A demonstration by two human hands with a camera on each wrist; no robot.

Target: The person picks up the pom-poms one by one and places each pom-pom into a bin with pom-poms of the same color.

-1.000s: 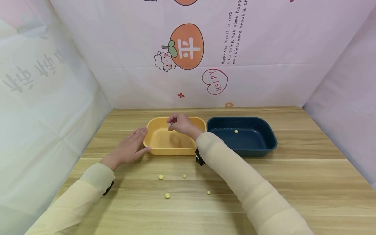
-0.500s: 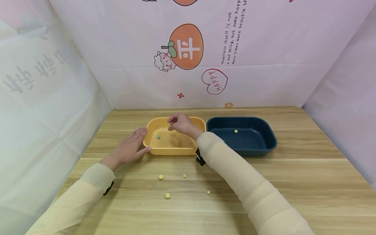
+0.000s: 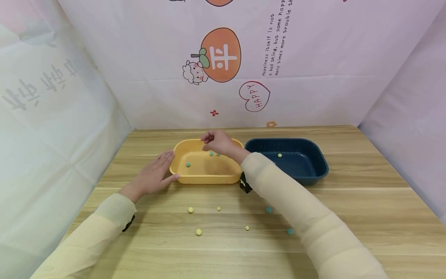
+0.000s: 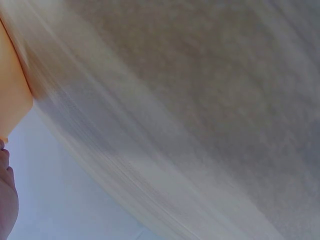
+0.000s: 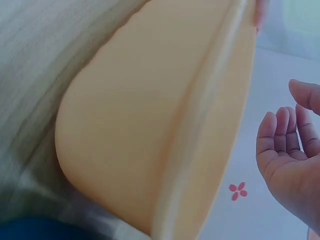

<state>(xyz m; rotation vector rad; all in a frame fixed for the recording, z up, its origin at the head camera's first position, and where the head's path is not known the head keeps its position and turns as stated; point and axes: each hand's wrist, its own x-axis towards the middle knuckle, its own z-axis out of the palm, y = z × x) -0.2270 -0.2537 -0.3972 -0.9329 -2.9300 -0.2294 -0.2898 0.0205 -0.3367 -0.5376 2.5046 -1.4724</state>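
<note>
My right hand (image 3: 220,142) is over the yellow bin (image 3: 205,179), its fingers loosely bent and nothing between thumb and fingertips, as the right wrist view of the hand (image 5: 292,145) shows too. Several small blue balls lie inside: one ball (image 3: 188,164) at the left, others such as this ball (image 3: 211,154) just below my right hand. My left hand (image 3: 153,176) rests with straight fingers at the bin's left end, thumb at the front corner. In the left wrist view, only part of the left hand (image 4: 7,200) shows beside the bin wall (image 4: 12,80).
A dark blue bin (image 3: 289,170) with one yellow ball (image 3: 280,155) stands right of the yellow bin. On the wooden table (image 3: 156,248) lie several yellow balls, one of them a larger ball (image 3: 199,232), and blue balls (image 3: 268,209) by my right sleeve. White cloth hangs behind.
A blue ball pinched in my right hand was let go and now lies in the yellow bin. The right hand has since shifted slightly right and up, uncovering other blue balls.
</note>
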